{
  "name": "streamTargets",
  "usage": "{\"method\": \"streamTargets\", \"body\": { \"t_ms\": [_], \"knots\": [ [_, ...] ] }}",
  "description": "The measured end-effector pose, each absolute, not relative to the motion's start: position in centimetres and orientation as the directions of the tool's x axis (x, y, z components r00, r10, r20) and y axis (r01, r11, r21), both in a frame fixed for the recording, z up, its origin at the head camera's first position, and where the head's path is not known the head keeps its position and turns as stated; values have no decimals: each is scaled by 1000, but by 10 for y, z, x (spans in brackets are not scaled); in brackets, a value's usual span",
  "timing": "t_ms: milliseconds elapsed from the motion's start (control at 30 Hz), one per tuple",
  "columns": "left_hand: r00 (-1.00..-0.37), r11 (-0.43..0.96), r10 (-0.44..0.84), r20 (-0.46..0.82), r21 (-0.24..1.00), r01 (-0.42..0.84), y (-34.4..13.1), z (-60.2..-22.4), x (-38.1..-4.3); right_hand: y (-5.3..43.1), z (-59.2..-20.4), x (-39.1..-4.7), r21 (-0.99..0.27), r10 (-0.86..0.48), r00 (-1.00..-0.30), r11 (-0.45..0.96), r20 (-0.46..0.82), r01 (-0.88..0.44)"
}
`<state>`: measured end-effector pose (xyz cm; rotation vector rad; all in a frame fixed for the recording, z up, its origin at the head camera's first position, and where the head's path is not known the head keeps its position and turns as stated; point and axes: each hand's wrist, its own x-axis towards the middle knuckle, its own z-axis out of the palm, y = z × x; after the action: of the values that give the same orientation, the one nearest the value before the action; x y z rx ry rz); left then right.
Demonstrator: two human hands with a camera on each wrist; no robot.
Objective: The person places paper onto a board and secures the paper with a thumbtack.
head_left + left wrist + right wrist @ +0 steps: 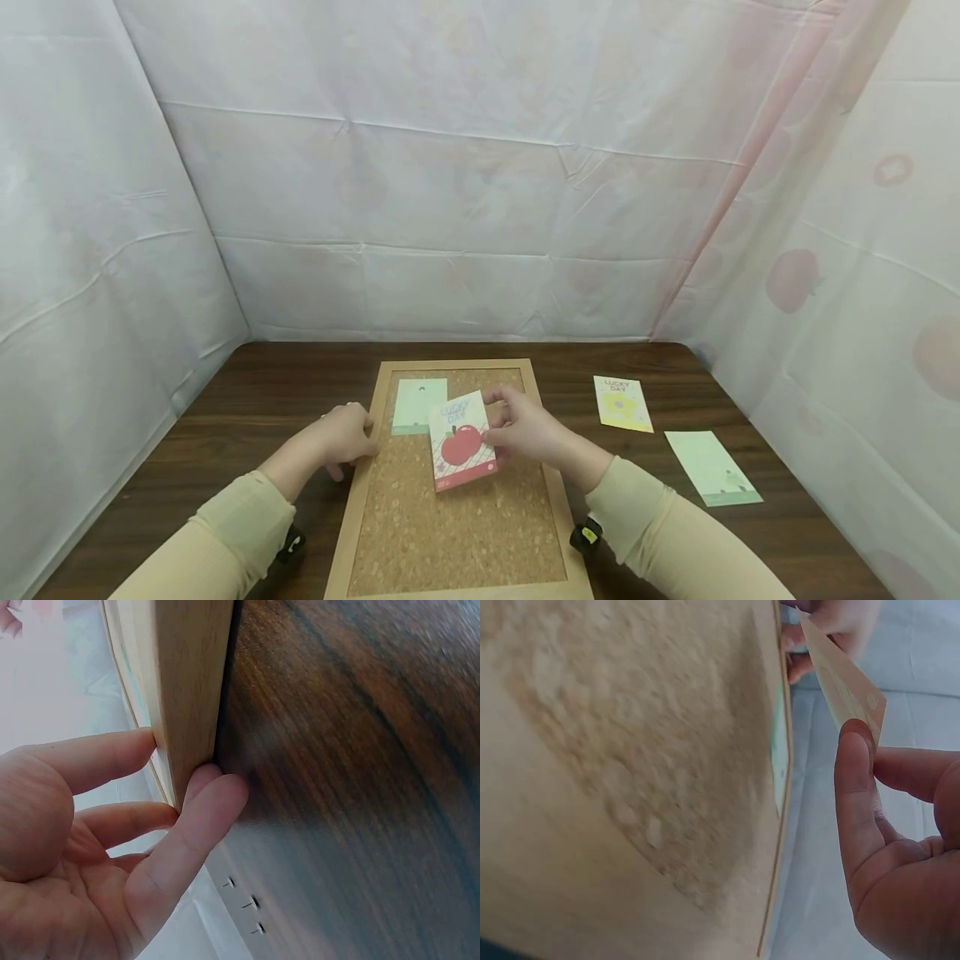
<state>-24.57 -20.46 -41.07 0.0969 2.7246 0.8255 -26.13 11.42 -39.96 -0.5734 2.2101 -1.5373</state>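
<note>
A postcard point(463, 442) with a red apple and "LUCKY DAY" lettering tilts above the cork board point(457, 533). My right hand point(528, 429) pinches its right edge between thumb and fingers; the right wrist view shows the postcard point(847, 682) nearly edge-on. My left hand point(341, 435) rests at the board's left side, its loosely bent fingertips touching the wooden frame point(191, 682). A pale green card point(418, 404) lies at the board's upper left, a small dark dot near its top; the apple postcard covers part of its right edge.
Three push pins point(251, 903) lie on the dark wood table point(360, 772) beyond the left hand. To the right of the board are a yellow "LUCKY DAY" card point(622, 404) and another pale green card point(714, 468). A pale curtain point(450, 208) hangs behind the table.
</note>
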Motion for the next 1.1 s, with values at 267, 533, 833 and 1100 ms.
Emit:
{"method": "streamTargets", "body": {
  "t_ms": [267,533,833,1100],
  "knots": [
    [-955,835,147,-259,550,-20,-205,-411,-246,100,-412,-252,-914,-556,-827,371,-79,-162],
    [-955,836,138,-263,548,-30,-204,-410,-246,89,-411,-241,-915,-568,-816,377,-109,-140],
    [-956,833,140,-258,553,-27,-204,-410,-246,78,-410,-231,-867,-575,-804,468,-151,-171],
    [-955,834,141,-260,552,-27,-204,-410,-246,70,-411,-226,-838,-587,-792,507,-166,-200]
  ]
}}
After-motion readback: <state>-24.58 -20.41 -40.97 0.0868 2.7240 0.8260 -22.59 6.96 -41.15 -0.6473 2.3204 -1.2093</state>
